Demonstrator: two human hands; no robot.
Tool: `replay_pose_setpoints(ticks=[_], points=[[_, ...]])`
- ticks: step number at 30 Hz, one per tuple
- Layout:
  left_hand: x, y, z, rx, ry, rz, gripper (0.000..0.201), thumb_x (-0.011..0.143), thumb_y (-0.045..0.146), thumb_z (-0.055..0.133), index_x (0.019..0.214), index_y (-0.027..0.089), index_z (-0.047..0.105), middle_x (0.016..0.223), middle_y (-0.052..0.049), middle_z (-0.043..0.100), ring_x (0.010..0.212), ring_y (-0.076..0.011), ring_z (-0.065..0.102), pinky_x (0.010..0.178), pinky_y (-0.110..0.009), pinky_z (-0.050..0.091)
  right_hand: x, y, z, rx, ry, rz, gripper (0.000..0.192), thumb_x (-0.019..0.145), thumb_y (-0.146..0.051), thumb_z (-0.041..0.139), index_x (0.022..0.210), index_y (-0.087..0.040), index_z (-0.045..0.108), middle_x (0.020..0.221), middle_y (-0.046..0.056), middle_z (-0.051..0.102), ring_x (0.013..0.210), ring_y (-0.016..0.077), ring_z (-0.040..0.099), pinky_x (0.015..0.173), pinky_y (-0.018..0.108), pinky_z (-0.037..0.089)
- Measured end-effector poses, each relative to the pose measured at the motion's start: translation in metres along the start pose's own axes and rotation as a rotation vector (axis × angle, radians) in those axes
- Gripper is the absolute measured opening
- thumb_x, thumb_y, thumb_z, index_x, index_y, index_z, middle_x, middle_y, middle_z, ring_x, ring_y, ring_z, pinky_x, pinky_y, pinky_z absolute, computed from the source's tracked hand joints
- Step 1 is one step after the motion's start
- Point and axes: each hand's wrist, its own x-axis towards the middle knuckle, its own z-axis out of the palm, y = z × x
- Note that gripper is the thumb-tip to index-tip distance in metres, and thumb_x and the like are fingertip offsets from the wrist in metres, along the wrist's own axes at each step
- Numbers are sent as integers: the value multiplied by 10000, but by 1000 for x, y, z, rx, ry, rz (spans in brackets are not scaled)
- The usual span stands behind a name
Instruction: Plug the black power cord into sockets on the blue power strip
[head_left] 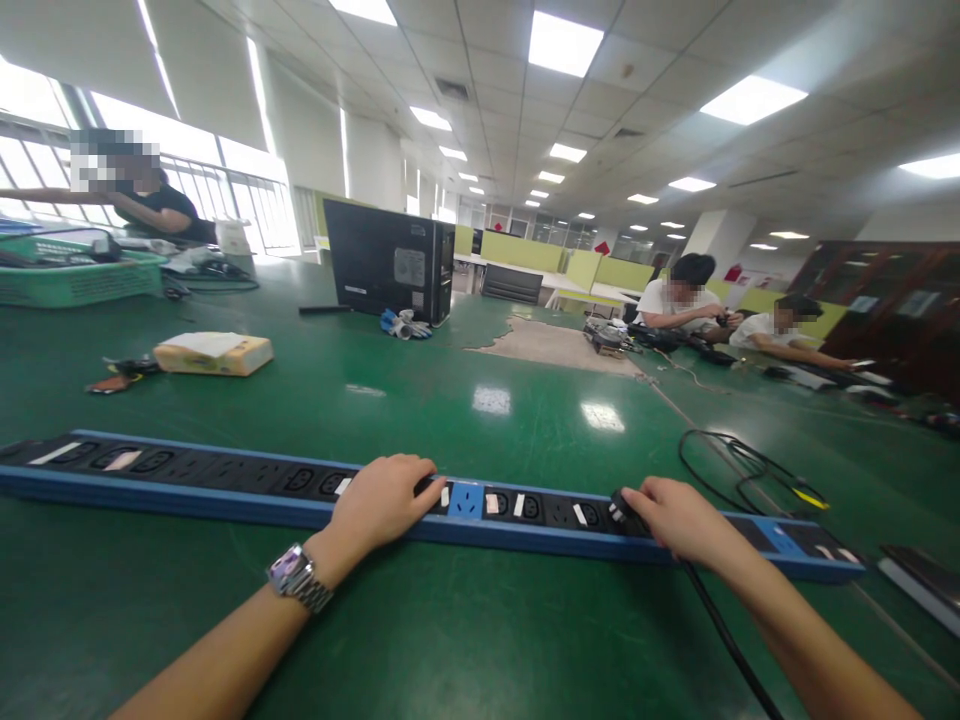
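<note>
A long blue and black power strip [292, 478] lies across the green table in front of me, with rows of sockets and several small white labels. My left hand [386, 500] wraps over the strip just left of its blue socket; a metal-band watch [298, 577] is on that wrist. My right hand [675, 512] pinches a black power plug [619, 505] over the right part of the strip. The plug's metal pins show, tilted to the left, above the sockets. Its black cable [724, 635] runs out under my right wrist toward me.
Beyond the strip are a tissue pack [214, 354], a black computer case [390, 258], gloves [406, 325] and a coiled black cable [739, 465]. A green basket [82, 278] stands at left. One person sits at left, two at right.
</note>
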Motion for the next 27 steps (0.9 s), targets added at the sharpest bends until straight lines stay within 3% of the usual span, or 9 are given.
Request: replay_pose_setpoints(ticks=[6,10,13,18,22,27], points=[[1,-1,2,-2,14,2,410,935,452,353,919,202,678,870,-66,690,835,-221,621,733,-329,423,-13,-23,-2,227,-126,-76,328,895,-472,358,731,-211,467,600,18,644,407,124,536,422,225,337],[1,-1,2,-6,17,4,414,936,452,349,919,207,681,867,-64,690,839,-223,623,735,-330,425,-17,-55,0,29,5,-181,366,846,-471,440,618,-195,515,574,32,614,522,130,557,482,222,312],[1,-1,2,-6,16,2,417,936,452,348,926,206,685,867,-65,691,843,-226,626,740,-331,429,-10,-71,3,-83,1,-185,371,823,-445,444,565,-190,521,534,26,569,486,119,502,472,235,264],[0,0,2,7,19,2,418,937,447,343,945,207,685,880,-67,694,852,-229,628,752,-336,429,6,-73,5,-91,-24,-197,347,787,-399,452,532,-177,527,551,30,546,523,117,486,480,231,250],[0,1,0,7,8,-7,419,937,441,337,947,205,683,886,-66,694,852,-225,627,751,-332,429,8,-74,3,4,-152,-171,333,795,-384,419,585,-177,573,467,-8,476,400,104,445,434,232,259],[-1,1,-1,-4,8,-11,417,933,439,340,954,203,684,907,-68,697,864,-227,625,760,-335,430,7,-78,0,70,-172,-163,339,782,-370,444,542,-169,573,425,-25,411,376,95,389,416,240,247]])
